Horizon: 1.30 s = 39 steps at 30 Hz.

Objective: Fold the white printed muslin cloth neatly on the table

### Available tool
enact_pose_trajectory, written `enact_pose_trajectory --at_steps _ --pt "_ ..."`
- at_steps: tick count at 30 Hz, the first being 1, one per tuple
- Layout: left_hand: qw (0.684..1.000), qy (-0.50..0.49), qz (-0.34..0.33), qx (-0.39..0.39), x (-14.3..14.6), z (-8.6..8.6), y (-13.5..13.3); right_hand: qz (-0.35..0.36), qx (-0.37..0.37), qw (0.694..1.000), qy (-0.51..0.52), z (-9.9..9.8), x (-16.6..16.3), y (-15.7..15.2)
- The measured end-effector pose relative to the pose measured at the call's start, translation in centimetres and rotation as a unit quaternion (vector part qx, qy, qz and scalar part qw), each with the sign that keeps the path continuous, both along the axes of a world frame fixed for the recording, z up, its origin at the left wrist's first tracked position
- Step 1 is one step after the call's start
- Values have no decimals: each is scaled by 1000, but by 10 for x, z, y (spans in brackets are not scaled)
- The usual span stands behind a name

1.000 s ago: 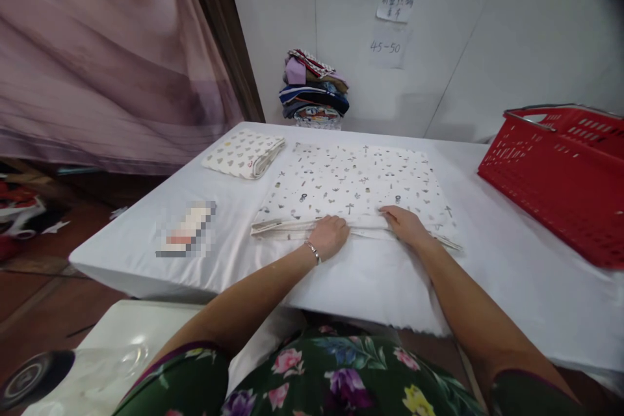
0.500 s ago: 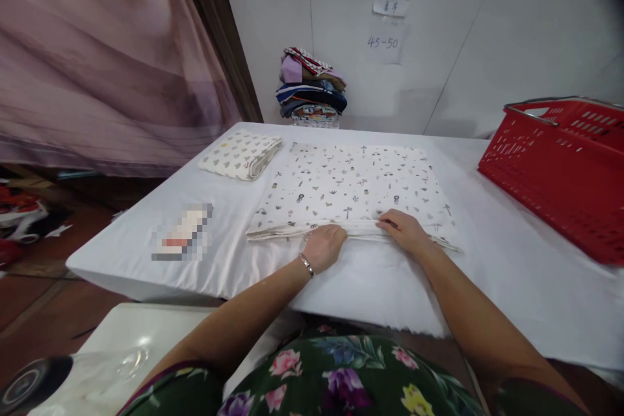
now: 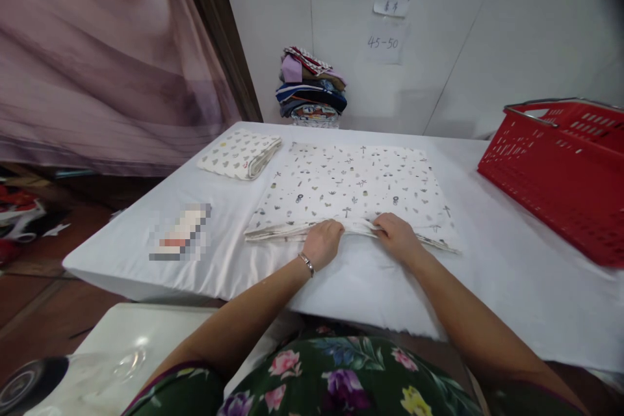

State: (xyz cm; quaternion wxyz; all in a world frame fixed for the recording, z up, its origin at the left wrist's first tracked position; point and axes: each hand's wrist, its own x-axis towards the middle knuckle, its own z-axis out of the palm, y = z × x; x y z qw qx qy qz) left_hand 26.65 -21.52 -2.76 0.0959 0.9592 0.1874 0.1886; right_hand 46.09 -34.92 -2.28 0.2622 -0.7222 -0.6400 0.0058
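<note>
Left hand (image 3: 322, 246) and right hand (image 3: 400, 239), set apart, each pinch the layered near edge of the cloth (image 3: 358, 182), which lies flat mid-tabletop (image 3: 492, 299), its fold roughly parallel to the tabletop's near edge. A folded bundle (image 3: 238, 155) lies near the far left corner; a pixelated object (image 3: 181, 234), nearer the near left corner. A basket (image 3: 560, 192) stands toward the right side; a textile pile (image 3: 312, 92) rises beyond the far edge.
</note>
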Motion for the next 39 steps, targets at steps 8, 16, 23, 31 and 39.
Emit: enact_pose_trajectory --at_steps 8,16,23,31,39 --pt "997 -20 42 -54 4 2 0 51 -40 997 -32 3 -8 -3" --pt "995 83 -57 21 -7 2 -4 34 -54 998 7 -6 8 -9" --pt "989 103 18 107 -26 -4 -1 34 -59 998 13 -13 16 -11" --pt "976 121 148 100 -62 3 15 36 -65 997 22 -15 18 -13" --pt "972 105 204 54 -99 4 24 64 -99 993 10 -13 14 -11"
